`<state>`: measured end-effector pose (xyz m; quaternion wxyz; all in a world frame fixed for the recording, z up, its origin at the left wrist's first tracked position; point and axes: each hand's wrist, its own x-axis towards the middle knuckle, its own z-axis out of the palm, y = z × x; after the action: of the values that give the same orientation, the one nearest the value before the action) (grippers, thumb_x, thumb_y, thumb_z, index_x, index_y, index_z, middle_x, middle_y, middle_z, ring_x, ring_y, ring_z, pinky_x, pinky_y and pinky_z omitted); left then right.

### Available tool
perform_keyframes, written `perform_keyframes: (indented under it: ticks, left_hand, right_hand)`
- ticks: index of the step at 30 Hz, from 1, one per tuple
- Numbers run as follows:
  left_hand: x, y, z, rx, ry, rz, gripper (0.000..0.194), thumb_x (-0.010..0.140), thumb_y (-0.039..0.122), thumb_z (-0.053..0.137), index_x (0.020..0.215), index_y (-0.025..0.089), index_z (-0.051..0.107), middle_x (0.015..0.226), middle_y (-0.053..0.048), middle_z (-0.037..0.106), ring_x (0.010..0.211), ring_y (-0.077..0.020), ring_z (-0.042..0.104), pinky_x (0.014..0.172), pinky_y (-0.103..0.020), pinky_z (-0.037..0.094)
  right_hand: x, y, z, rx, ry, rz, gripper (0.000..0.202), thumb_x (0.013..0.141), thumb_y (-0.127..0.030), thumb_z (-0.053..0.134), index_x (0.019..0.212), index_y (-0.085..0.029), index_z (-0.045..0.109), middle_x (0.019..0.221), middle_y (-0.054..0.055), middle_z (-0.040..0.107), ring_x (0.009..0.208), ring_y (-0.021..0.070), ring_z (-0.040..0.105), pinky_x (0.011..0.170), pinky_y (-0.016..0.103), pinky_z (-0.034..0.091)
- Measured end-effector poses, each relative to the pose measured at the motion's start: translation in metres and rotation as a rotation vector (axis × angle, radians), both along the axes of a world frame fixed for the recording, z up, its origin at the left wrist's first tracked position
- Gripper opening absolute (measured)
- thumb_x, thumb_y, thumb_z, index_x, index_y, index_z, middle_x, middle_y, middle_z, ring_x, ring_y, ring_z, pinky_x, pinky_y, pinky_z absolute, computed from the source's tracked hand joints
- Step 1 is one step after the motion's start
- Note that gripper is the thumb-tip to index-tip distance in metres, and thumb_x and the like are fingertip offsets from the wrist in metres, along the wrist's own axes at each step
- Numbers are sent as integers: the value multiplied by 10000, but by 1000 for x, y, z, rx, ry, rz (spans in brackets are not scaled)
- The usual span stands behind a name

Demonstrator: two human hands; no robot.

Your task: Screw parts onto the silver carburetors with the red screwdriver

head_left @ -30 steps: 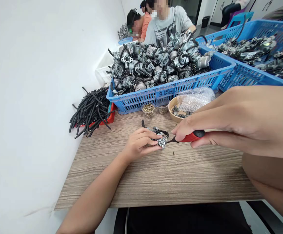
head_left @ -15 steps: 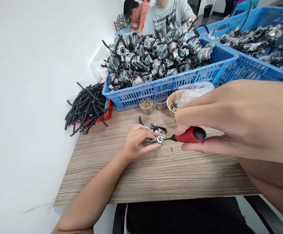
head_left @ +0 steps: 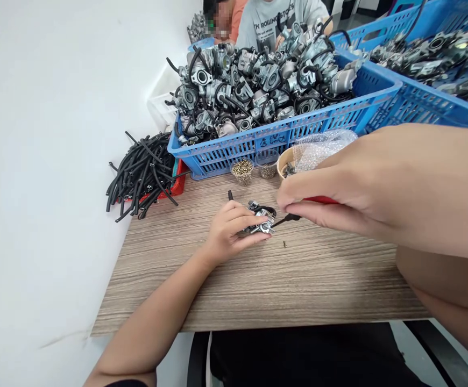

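My left hand (head_left: 234, 228) is closed around a small metal carburetor (head_left: 264, 224) with a black hose, holding it on the wooden table. My right hand (head_left: 339, 199) is wrapped round a screwdriver (head_left: 291, 217); most of its red handle is hidden by the fingers. The dark shaft points left, and its tip meets the right side of the carburetor. On the table just below the shaft lies a small screw (head_left: 284, 244).
Behind stands a blue crate (head_left: 226, 156) heaped with carburetors, with another blue crate (head_left: 431, 102) to its right. Black hoses (head_left: 141, 174) fill a red tray at left. Cups of brass screws (head_left: 242, 169) and small parts (head_left: 268, 166), a round tub (head_left: 284, 161) and bubble wrap (head_left: 326, 148) line the crate. Two people sit beyond.
My right hand has turned over the screwdriver, covering most of the red handle, and the shaft now slants more upward to the right. My left hand keeps its hold on the carburetor.
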<state>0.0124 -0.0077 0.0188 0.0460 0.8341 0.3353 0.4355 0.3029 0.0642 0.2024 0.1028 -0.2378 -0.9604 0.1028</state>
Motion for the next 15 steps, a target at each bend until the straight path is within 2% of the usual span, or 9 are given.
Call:
perform_keyframes:
  ticks: [4, 6, 9, 11, 13, 15]
  left_hand:
    - [-2, 1, 0, 22, -11, -8, 327, 997, 416, 962, 1275, 282, 853, 1015, -33, 882, 906, -211, 778, 854, -382, 614]
    - [-2, 1, 1, 13, 0, -3, 304, 997, 433, 960, 1240, 281, 858, 987, -30, 875, 890, -215, 772, 845, -387, 609]
    - [0, -2, 2, -33, 18, 9, 336, 965, 441, 991, 1215, 267, 850, 1045, -44, 900, 925, -229, 805, 887, -412, 615]
    - [1, -3, 3, -48, 12, 17, 339, 951, 418, 1007, 1196, 255, 838, 1125, -61, 921, 983, -243, 831, 926, -430, 624]
    - [3, -5, 3, -50, -7, 29, 312, 950, 382, 1010, 1160, 246, 823, 1202, -78, 927, 1042, -258, 850, 957, -451, 630]
    - [4, -5, 3, -60, -20, 33, 287, 962, 367, 1001, 1140, 244, 813, 1233, -84, 929, 1067, -268, 865, 976, -471, 631]
  right_hand:
    - [-10, -11, 6, 13, -83, 7, 437, 1191, -570, 476, 967, -307, 745, 624, 4, 595, 561, 188, 471, 643, 399, 213]
    - [-9, -17, 11, 2, -91, 21, 351, 1186, -513, 502, 1010, -299, 718, 666, 3, 630, 580, 198, 504, 644, 397, 232]
    - [0, -27, 12, 8, -74, 22, 68, 1082, -321, 597, 1095, -291, 656, 725, -1, 656, 636, 229, 572, 665, 402, 298]
    - [8, -33, 10, 34, -65, -9, 114, 1025, -257, 608, 1132, -289, 631, 744, 3, 647, 673, 250, 604, 678, 413, 331]
    - [13, -38, 7, 74, -59, -32, 121, 1040, -304, 604, 1157, -296, 635, 748, 11, 635, 659, 259, 593, 664, 419, 328]
    - [15, -39, 4, 105, -68, -40, 162, 1089, -427, 572, 1162, -304, 648, 719, 15, 609, 596, 251, 538, 632, 421, 304]
